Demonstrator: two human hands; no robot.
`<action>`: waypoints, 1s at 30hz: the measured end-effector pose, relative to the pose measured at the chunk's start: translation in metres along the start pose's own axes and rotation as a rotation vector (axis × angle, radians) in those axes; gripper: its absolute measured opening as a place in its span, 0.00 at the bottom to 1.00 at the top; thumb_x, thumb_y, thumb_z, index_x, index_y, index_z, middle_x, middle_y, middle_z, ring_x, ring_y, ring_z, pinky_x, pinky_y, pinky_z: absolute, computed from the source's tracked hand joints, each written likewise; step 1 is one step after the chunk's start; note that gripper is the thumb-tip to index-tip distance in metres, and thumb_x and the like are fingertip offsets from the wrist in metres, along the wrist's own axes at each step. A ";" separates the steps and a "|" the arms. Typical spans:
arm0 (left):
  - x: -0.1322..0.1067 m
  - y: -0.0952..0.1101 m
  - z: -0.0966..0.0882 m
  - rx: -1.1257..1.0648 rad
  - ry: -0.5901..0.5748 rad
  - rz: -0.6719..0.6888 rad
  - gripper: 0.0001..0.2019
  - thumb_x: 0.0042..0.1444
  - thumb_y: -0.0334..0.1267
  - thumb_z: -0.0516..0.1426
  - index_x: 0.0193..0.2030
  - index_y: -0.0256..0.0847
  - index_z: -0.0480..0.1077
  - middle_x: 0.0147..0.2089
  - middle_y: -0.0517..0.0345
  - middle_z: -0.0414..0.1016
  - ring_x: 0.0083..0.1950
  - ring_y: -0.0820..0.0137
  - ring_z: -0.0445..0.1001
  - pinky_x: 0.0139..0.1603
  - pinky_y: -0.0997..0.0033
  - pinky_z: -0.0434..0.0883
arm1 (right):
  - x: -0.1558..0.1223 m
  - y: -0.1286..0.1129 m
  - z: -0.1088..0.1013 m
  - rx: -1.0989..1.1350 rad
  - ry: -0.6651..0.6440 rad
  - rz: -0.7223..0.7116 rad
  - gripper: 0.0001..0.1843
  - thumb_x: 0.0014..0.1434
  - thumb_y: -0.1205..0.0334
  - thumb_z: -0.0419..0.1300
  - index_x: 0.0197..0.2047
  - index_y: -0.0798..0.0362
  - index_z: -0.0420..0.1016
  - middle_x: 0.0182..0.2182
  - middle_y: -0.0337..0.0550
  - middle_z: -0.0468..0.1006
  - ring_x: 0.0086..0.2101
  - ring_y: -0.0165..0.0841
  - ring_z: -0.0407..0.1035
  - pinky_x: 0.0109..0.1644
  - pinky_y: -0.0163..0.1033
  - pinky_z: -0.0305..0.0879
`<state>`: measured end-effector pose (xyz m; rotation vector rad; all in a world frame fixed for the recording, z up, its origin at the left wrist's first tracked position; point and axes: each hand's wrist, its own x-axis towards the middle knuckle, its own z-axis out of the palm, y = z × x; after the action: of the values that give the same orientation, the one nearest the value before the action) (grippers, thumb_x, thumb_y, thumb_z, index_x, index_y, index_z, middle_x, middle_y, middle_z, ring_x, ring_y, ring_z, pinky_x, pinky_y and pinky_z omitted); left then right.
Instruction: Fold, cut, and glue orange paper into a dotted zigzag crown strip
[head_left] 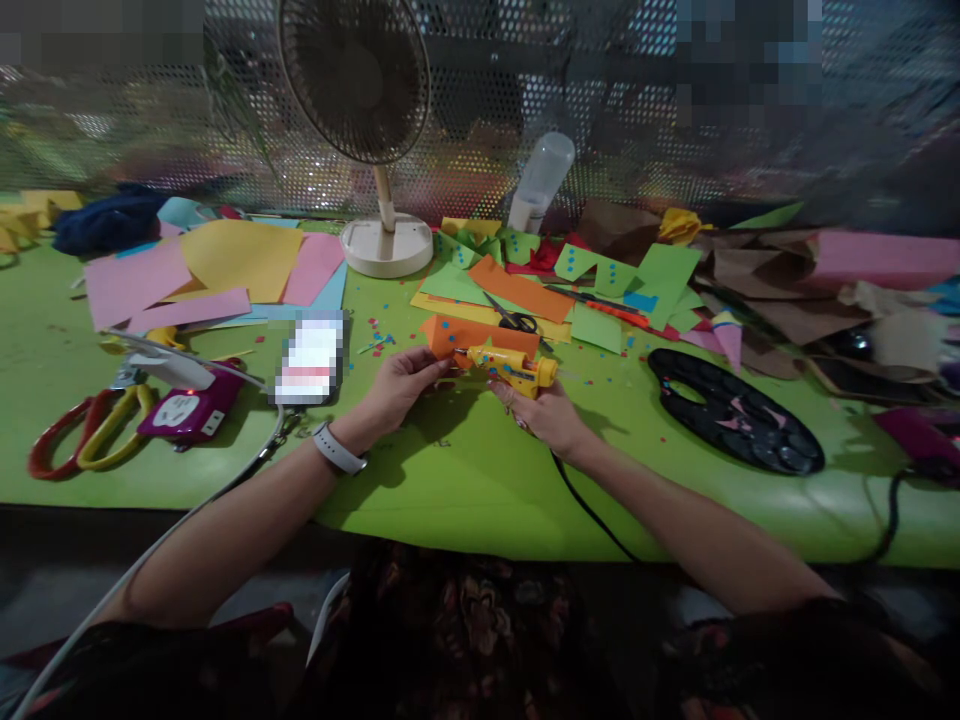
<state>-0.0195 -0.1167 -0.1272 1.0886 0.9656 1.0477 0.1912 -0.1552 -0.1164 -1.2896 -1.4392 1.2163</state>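
Observation:
My left hand (401, 388), with a white watch at the wrist, is closed on a folded orange paper piece (465, 335) held just above the green table (450, 470). My right hand (547, 412) grips a yellow glue gun (514, 367), whose nozzle points left and meets the orange paper. A black cord (592, 515) runs from the gun toward me over the table edge. Both hands are close together at the table's middle.
Black scissors (514, 320) lie on cut coloured paper behind the hands. A fan (379, 130) and a white bottle (541, 180) stand at the back. Left: pink and yellow sheets (210, 265), red and yellow scissors (90, 430), a purple power strip (191, 408). Right: black palette (735, 410), brown paper (787, 290).

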 end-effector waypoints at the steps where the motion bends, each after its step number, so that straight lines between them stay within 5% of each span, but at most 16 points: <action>1: 0.000 0.000 0.000 0.004 0.000 0.002 0.09 0.52 0.38 0.66 0.40 0.40 0.78 0.42 0.54 0.83 0.42 0.69 0.80 0.37 0.74 0.74 | 0.001 0.002 0.000 -0.010 0.002 -0.019 0.21 0.54 0.46 0.66 0.46 0.52 0.78 0.28 0.43 0.78 0.28 0.34 0.71 0.29 0.38 0.71; 7: 0.000 0.001 0.002 -0.005 0.009 -0.007 0.08 0.52 0.36 0.65 0.39 0.40 0.79 0.42 0.55 0.83 0.41 0.70 0.80 0.40 0.73 0.75 | 0.002 0.011 0.000 -0.044 0.002 -0.137 0.17 0.57 0.52 0.65 0.46 0.52 0.78 0.42 0.49 0.81 0.45 0.39 0.75 0.54 0.48 0.72; 12: 0.001 0.001 0.001 0.023 -0.005 0.015 0.08 0.52 0.36 0.65 0.40 0.40 0.78 0.42 0.53 0.83 0.41 0.69 0.80 0.42 0.71 0.75 | -0.003 0.008 -0.003 -0.204 -0.004 -0.191 0.12 0.61 0.53 0.59 0.41 0.52 0.76 0.36 0.45 0.79 0.38 0.37 0.75 0.45 0.44 0.73; 17: 0.001 0.002 -0.001 -0.029 -0.007 -0.002 0.07 0.52 0.37 0.66 0.39 0.40 0.77 0.41 0.54 0.82 0.40 0.70 0.80 0.42 0.71 0.75 | -0.008 -0.004 -0.022 -0.844 0.014 -0.479 0.12 0.63 0.54 0.54 0.40 0.54 0.72 0.36 0.50 0.76 0.31 0.36 0.68 0.32 0.41 0.64; 23: 0.002 0.005 -0.002 -0.109 0.033 0.004 0.09 0.51 0.38 0.66 0.39 0.40 0.77 0.42 0.54 0.82 0.43 0.69 0.80 0.46 0.67 0.75 | -0.032 -0.009 -0.085 -1.162 0.280 -0.578 0.17 0.66 0.51 0.51 0.46 0.56 0.69 0.41 0.54 0.74 0.35 0.39 0.68 0.36 0.42 0.64; 30: 0.005 0.018 -0.004 -0.245 0.134 0.152 0.07 0.49 0.36 0.67 0.35 0.41 0.76 0.40 0.57 0.82 0.46 0.68 0.80 0.45 0.70 0.75 | -0.085 0.037 -0.184 -1.361 0.679 -0.160 0.23 0.60 0.42 0.57 0.48 0.51 0.71 0.41 0.60 0.76 0.38 0.46 0.72 0.35 0.46 0.63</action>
<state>-0.0257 -0.1087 -0.1106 0.9082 0.8431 1.3403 0.3880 -0.2155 -0.1172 -2.0578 -1.7420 -0.5372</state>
